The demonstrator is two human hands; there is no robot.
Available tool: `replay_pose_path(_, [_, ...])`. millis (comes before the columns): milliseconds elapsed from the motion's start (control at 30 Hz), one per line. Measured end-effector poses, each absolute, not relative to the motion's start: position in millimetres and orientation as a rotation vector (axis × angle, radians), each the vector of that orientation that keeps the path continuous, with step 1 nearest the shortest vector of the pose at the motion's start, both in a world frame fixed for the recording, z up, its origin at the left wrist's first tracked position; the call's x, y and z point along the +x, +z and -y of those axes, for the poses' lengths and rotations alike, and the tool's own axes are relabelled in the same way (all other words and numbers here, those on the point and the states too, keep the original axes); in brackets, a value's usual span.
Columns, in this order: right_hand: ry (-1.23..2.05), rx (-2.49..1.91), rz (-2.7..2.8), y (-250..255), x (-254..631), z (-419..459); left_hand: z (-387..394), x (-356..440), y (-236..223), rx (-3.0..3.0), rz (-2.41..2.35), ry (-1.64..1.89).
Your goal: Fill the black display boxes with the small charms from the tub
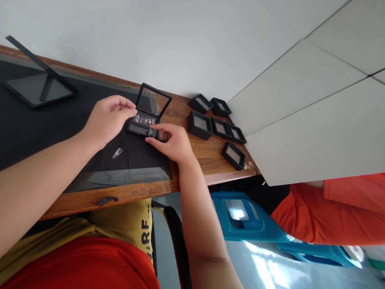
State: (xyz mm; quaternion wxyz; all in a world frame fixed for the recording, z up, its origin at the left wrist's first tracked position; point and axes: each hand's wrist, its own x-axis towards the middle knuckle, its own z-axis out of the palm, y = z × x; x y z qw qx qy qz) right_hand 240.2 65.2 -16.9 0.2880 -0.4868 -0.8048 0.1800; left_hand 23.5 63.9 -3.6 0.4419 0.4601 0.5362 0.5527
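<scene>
A small black case (136, 129) stands on the dark mat with its clear, black-framed lid (154, 100) raised. Inside lies a row of small pink and shiny pieces (144, 120) that look like decorated false nails. My left hand (109, 117) is closed, thumb and forefinger pinched at the case's left side; whatever is between them is too small to make out. At the front right, my right hand (174, 143) grips the case, forefinger over the tray and thumb at the front edge. A clear nail-shaped piece (117, 153) lies on the mat nearer me.
Several black framed boxes (201, 123) cluster on the bare wood at the right. A larger black case (38, 88) stands open at the left. White wall and panels (333, 116) border the table. A person in an orange top (348, 212) and blue chairs (249, 219) are at the right.
</scene>
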Motion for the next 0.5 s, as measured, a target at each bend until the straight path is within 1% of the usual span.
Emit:
replay_pose_path(133, [0.633, -1.349, 2.083, -19.5, 249.2, -68.7, -63.2, 21.3, -6.3, 1.198, -1.322, 1.332])
replay_pose_path(267, [0.709, -1.402, 2.066, -19.4, 253.3, -70.5, -67.9, 16.3, -13.7, 1.258, -1.401, 1.260])
replay_pose_path(400, [0.736, -1.364, 2.028, -21.4, 253.9, -71.4, -72.9, 12.9, -18.9, 1.216, -1.470, 1.222])
replay_pose_path(500, [0.675, -1.375, 2.006, -23.4, 254.3, -72.3, -73.8, 12.3, -20.2, 1.240, -1.473, 1.213])
